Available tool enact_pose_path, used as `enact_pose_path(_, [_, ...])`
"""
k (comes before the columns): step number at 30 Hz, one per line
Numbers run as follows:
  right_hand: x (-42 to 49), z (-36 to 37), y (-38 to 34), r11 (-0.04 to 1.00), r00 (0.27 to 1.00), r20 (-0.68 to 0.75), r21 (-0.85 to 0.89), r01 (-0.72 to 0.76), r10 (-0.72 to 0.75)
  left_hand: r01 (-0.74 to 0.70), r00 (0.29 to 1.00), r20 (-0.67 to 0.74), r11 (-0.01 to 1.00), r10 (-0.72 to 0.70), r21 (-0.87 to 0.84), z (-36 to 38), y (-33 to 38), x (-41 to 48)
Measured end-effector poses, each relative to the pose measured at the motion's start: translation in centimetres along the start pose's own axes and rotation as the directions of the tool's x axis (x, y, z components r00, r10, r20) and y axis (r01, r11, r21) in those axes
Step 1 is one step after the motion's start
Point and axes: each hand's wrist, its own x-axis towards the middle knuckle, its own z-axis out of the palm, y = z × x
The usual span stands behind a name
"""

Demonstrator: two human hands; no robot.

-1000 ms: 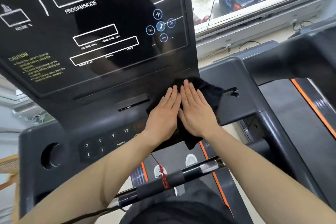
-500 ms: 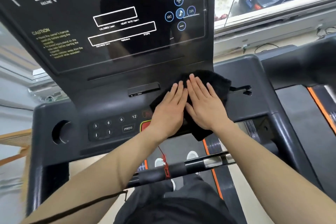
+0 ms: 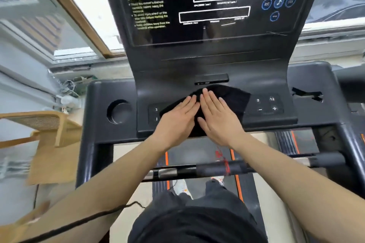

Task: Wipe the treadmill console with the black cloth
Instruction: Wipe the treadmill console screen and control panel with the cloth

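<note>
The black cloth lies flat on the middle of the treadmill console's lower button panel. My left hand and my right hand press on it side by side, palms down, fingers straight and pointing away from me. The cloth covers the middle buttons and sticks out mostly to the right of my right hand. Left keys and right keys show on either side. The dark display rises above.
A round cup holder sits in the console's left wing, and a slot in the right wing. A black handlebar crosses under my forearms. A wooden chair stands left of the treadmill, below a window.
Both hands have slid the cloth leftward along the console, from its right end onto the middle of the button panel. My view has turned left and down.
</note>
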Motion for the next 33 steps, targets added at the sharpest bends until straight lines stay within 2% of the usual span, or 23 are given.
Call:
enact_pose_path(6, [3.9,0.2,-10.6,0.993,0.992,0.032,0.002,0.121,-0.121,0.241,0.964,-0.098,0.968,-0.247,-0.068,0.0,-5.6,-8.0])
enact_pose_path(9, [3.4,0.7,-13.3,0.989,0.989,0.025,-0.005,0.147,-0.147,0.268,0.946,-0.167,0.961,-0.276,-0.071,-0.6,-5.4,-10.1])
enact_pose_path(11, [2.5,1.0,-13.1,0.984,0.983,0.037,0.002,0.179,-0.179,0.252,0.952,-0.176,0.968,-0.25,-0.014,-0.6,-4.8,-10.6])
enact_pose_path(15, [4.5,-0.2,-10.1,0.957,0.953,0.099,-0.02,0.289,-0.286,0.274,0.948,-0.153,0.961,-0.278,-0.045,0.2,-5.2,-9.1])
enact_pose_path(19, [7.2,-0.9,-9.0,0.985,0.983,0.077,-0.04,0.17,-0.167,0.324,0.941,-0.102,0.946,-0.324,-0.01,0.2,-6.6,-4.7])
enact_pose_path(22, [5.5,0.0,-9.7,0.996,0.996,0.033,-0.016,0.089,-0.088,0.328,0.94,-0.097,0.945,-0.327,-0.01,0.6,-5.7,-4.8])
enact_pose_path(26, [2.1,0.9,-9.6,0.979,0.978,0.04,-0.02,0.205,-0.204,0.297,0.941,-0.152,0.953,-0.302,-0.058,1.2,-3.5,-8.4])
enact_pose_path(30, [4.5,0.2,-8.5,0.935,0.933,0.087,-0.037,0.353,-0.349,0.431,0.873,-0.177,0.888,-0.455,-0.159,1.9,-2.7,-7.3])
enact_pose_path(33, [8.6,-1.4,-7.1,0.894,0.903,0.116,-0.137,0.426,-0.413,0.507,0.812,-0.186,0.826,-0.553,-0.246,1.5,-3.2,-4.6])
